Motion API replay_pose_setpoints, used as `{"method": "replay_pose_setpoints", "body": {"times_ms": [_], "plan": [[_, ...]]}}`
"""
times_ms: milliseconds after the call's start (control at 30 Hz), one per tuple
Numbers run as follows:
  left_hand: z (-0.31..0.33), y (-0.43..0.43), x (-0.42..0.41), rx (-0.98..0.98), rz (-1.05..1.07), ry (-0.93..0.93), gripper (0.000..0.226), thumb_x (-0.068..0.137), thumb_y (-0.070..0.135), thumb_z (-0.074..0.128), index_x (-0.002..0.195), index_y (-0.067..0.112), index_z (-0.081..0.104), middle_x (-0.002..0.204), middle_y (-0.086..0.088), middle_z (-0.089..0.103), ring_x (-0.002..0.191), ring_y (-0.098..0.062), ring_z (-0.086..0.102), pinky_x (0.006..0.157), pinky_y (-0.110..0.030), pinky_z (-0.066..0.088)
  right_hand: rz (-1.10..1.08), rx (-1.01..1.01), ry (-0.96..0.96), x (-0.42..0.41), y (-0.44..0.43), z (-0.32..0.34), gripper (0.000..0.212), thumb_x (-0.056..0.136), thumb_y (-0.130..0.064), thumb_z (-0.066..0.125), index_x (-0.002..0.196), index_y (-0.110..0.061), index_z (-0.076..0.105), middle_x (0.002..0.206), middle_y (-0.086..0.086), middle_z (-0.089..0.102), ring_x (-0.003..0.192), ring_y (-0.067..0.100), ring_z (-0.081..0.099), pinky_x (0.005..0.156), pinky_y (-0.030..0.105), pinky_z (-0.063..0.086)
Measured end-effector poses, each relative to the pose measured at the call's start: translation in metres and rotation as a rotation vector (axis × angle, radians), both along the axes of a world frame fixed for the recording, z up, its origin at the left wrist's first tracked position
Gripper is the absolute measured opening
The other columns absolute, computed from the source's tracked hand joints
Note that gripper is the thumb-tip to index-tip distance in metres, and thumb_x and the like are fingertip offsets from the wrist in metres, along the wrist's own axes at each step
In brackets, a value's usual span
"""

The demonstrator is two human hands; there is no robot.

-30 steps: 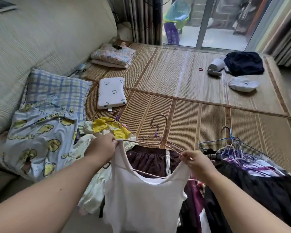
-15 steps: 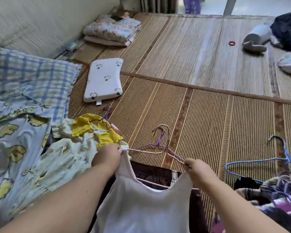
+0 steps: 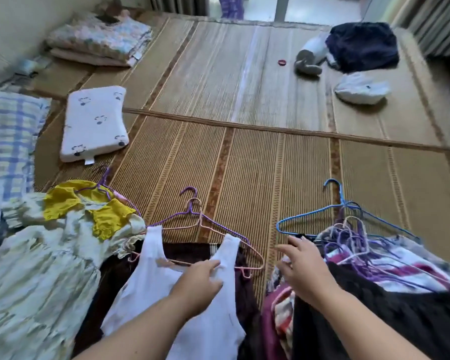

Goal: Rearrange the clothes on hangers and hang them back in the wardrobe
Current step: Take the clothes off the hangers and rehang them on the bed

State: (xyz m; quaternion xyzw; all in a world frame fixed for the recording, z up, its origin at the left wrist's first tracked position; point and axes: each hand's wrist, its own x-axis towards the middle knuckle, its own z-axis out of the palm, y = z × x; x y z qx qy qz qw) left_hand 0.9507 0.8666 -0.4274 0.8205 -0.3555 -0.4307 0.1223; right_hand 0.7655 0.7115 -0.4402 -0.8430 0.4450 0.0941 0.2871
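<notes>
White tank top point(image 3: 146, 281) flat on dark garment point(image 3: 187, 252), on pink hanger point(image 3: 255, 255), straps twd woven mat point(image 3: 244, 165). L hand point(image 3: 198, 284) on top's neckline, fingers straight, tips by R strap, no grip. R hand point(image 3: 304, 268) spread, loose, holding nothing, at edge of clothes pile point(image 3: 400, 320) below blue hanger point(image 3: 330, 203); contact unclear.

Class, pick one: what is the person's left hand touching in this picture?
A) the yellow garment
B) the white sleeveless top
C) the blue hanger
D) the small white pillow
B: the left hand lies on the white sleeveless top, fingers by one shoulder strap.
</notes>
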Motion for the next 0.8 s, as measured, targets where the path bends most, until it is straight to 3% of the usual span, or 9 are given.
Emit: {"method": "replay_pose_setpoints", "body": {"times_ms": [100,200,333,467,667,800], "plan": [[0.026,-0.011,-0.065,-0.038,-0.176,0.069,0.051,0.088,0.026,0.055,0.139,0.027,0.045,0.138,0.009,0.051,0.127,-0.007,0.046,0.096,-0.016,0.035,-0.115,-0.108,-0.006,-0.079,0.002,0.033,0.037,0.082,-0.037,0.057,0.119,-0.032,0.062,0.135,-0.003,0.048,0.131,0.025,0.038,0.106,0.047,0.035],[0.037,-0.025,-0.120,-0.087,-0.335,0.090,0.049,0.088,0.028,0.056,0.136,0.029,0.049,0.133,0.007,0.056,0.119,-0.010,0.053,0.094,-0.020,0.041,-0.312,-0.146,0.076,-0.152,0.004,0.053,0.040,0.083,-0.034,0.060,0.123,-0.034,0.058,0.135,-0.003,0.048,0.130,0.023,0.038,0.106,0.044,0.035],[0.021,-0.036,-0.179,-0.110,-0.486,0.077,0.065,0.085,0.032,0.059,0.145,0.023,0.036,0.146,-0.001,0.043,0.135,-0.014,0.038,0.109,-0.022,0.029,-0.421,-0.122,0.165,-0.230,0.004,0.049,0.049,0.083,-0.036,0.061,0.131,-0.034,0.051,0.136,-0.004,0.049,0.130,0.022,0.040,0.106,0.044,0.036],[-0.004,-0.057,-0.209,-0.134,-0.494,-0.032,0.076,0.084,0.035,0.060,0.149,0.022,0.023,0.154,-0.006,0.026,0.144,-0.015,0.018,0.118,-0.030,0.015,-0.542,-0.091,0.248,-0.264,-0.012,0.031,0.061,0.087,-0.039,0.058,0.143,-0.035,0.031,0.151,-0.005,0.030,0.140,0.018,0.025,0.109,0.050,0.031],[-0.043,-0.116,-0.221,-0.162,-0.466,-0.133,0.087,0.081,0.039,0.063,0.151,0.022,0.014,0.157,-0.007,0.021,0.145,-0.020,0.018,0.118,-0.035,0.017,-0.575,0.010,0.452,-0.289,-0.076,0.013,0.129,0.063,-0.056,0.077,0.146,-0.033,-0.018,0.157,0.000,-0.016,0.144,0.029,-0.013,0.111,0.061,0.008],[-0.060,-0.137,-0.222,-0.114,-0.461,-0.167,0.090,0.079,0.042,0.063,0.151,0.024,0.012,0.155,-0.007,0.025,0.143,-0.023,0.023,0.116,-0.037,0.022,-0.478,0.055,0.517,-0.295,-0.102,0.000,0.145,0.050,-0.064,0.080,0.143,-0.032,-0.026,0.158,0.007,-0.007,0.144,0.034,-0.012,0.110,0.064,0.002]]}}
